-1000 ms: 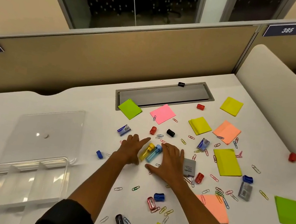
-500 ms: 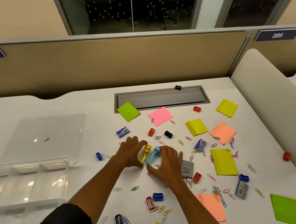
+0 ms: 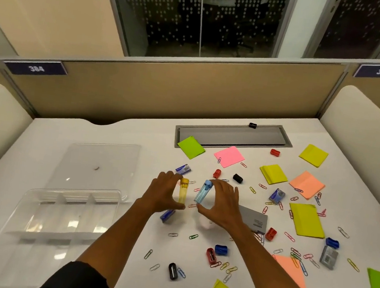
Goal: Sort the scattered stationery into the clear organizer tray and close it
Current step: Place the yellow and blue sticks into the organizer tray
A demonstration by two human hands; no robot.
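My left hand (image 3: 164, 193) grips a yellow translucent tube (image 3: 183, 191), lifted off the white desk. My right hand (image 3: 222, 204) grips a blue translucent tube (image 3: 203, 192) between thumb and fingers, also raised. The clear organizer tray (image 3: 60, 213) with its dividers sits at the left, and its open lid (image 3: 99, 167) lies flat behind it. Sticky note pads, small sharpeners, staple boxes and several paper clips lie scattered over the middle and right of the desk.
A grey cable hatch (image 3: 232, 135) is set into the desk at the back, with a tan partition behind it. A grey box (image 3: 254, 220) lies just right of my right hand. A white side panel (image 3: 364, 155) borders the desk on the right.
Both hands closed on the two tubes and lifted them off the desk; the tubes now stand apart, one in each hand. The camera tilted up slightly.
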